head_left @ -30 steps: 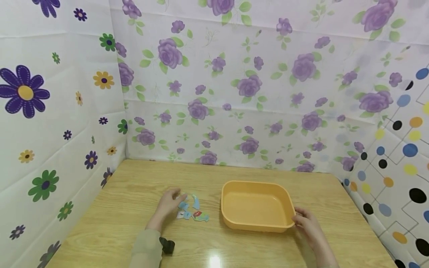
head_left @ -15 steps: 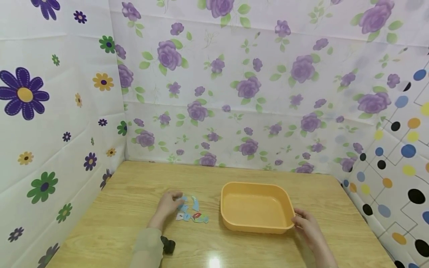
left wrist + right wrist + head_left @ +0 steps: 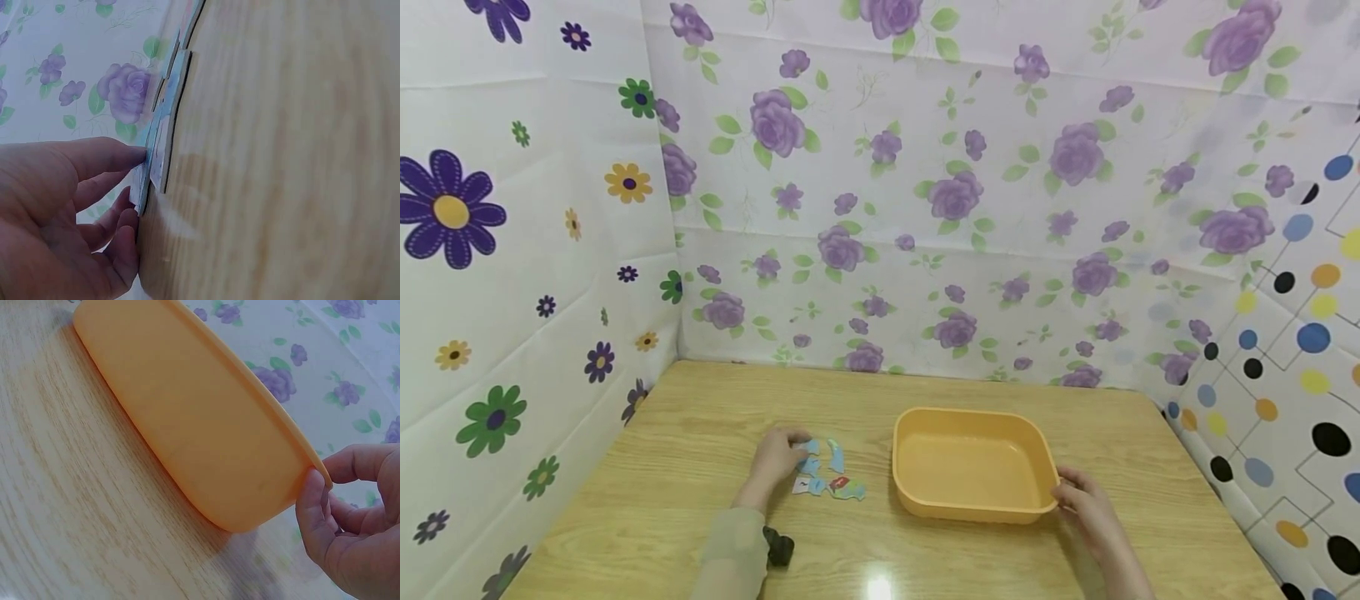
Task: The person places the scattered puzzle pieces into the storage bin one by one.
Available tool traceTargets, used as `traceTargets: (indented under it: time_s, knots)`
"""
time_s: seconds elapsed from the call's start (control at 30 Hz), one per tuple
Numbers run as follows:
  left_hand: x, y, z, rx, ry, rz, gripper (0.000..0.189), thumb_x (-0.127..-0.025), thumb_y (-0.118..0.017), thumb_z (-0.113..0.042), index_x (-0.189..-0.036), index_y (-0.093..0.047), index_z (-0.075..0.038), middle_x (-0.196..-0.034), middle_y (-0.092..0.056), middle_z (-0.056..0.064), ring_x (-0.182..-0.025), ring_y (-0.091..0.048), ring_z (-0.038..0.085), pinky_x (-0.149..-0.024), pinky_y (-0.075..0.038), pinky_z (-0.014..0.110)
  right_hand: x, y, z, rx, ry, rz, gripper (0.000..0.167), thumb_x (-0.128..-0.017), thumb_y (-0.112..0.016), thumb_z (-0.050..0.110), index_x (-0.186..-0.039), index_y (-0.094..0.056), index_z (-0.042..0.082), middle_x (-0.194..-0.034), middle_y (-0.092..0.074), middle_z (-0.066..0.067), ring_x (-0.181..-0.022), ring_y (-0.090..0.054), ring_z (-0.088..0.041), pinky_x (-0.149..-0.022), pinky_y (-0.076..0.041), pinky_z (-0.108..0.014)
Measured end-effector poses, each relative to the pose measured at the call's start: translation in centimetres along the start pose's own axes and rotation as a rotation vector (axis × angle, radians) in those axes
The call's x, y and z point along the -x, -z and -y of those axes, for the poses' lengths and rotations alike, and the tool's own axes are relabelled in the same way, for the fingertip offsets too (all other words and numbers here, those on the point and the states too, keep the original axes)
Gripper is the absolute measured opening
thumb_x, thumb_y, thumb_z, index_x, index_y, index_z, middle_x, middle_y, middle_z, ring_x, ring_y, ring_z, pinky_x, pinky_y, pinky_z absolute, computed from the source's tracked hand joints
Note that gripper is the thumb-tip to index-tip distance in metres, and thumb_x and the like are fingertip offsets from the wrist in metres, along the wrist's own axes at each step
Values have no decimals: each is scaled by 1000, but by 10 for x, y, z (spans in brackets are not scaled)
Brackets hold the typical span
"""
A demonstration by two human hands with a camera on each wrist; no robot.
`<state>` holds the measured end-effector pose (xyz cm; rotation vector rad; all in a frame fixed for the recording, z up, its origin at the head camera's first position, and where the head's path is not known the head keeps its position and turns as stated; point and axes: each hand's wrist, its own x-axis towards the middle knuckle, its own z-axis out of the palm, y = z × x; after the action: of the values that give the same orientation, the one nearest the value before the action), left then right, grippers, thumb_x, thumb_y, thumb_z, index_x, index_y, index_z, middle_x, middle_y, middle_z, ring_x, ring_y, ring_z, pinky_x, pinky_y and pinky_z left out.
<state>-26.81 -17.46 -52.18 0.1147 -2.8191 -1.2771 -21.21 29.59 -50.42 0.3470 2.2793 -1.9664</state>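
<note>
My left hand point(image 3: 775, 458) is at the left of several flat cardboard puzzle pieces on the table. In the left wrist view, its thumb and fingertips hold a pale blue puzzle piece point(image 3: 142, 181) by its edges, flat against the tabletop. Beside it lie a curved blue piece point(image 3: 837, 457), a white-and-blue pair point(image 3: 810, 485) and a red-and-green piece point(image 3: 850, 490). My right hand point(image 3: 1088, 504) pinches the rim of an orange plastic tub point(image 3: 970, 512) at its near right corner. The tub stands upright on the table with nothing inside.
The wooden table point(image 3: 647, 500) has flowered cloth point(image 3: 880, 208) hanging behind it and a dotted cloth point(image 3: 1292, 400) along the right. A small black device point(image 3: 779, 547) sits at my left wrist.
My left fingertips have come down and drawn in slightly at the blue puzzle piece. My right hand keeps its grip on the tub, which stays put.
</note>
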Motion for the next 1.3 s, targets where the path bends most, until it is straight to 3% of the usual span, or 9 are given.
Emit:
traceTargets:
  time_s: [0.53,0.8,0.97,1.13,1.3]
  knots:
    - [-2,10,0,38,25,43,21,-88,-61,-1,-107,-66,4,-104,-67,17,-100,-62,32,-89,-52,47,0,1,0,-13,-10,8,60,-92,-50,1,-145,-25,-12,-104,-49,2,-82,-51,-3,-72,-52,-17]
    - [-2,17,1,10,3,78,28,-88,-55,1,-113,-65,7,-112,-66,24,-107,-60,39,-90,-53,49,2,1,-1,-27,2,5,57,-92,-50,0,-143,-27,-12,-101,-49,3,-80,-52,-3,-72,-52,-17]
    - [-1,21,2,44,27,94,32,-87,-54,0,-117,-64,7,-117,-64,25,-102,-61,36,-79,-56,41,1,0,-1,-40,4,7,56,-92,-49,-1,-143,-28,-12,-100,-48,3,-80,-51,-3,-71,-52,-17]
    - [-1,23,6,81,58,79,34,-88,-53,-1,-119,-62,7,-116,-63,26,-90,-61,29,-69,-55,32,2,-1,-2,-48,5,4,54,-92,-48,-1,-141,-29,-12,-97,-48,0,-78,-50,-3,-69,-52,-16]
    - [-4,21,8,117,66,43,33,-88,-55,-1,-119,-62,8,-113,-63,25,-98,-61,31,-75,-56,33,3,-1,-2,-50,4,-3,51,-94,-48,1,-140,-31,-12,-95,-49,-1,-77,-50,-3,-68,-52,-16]
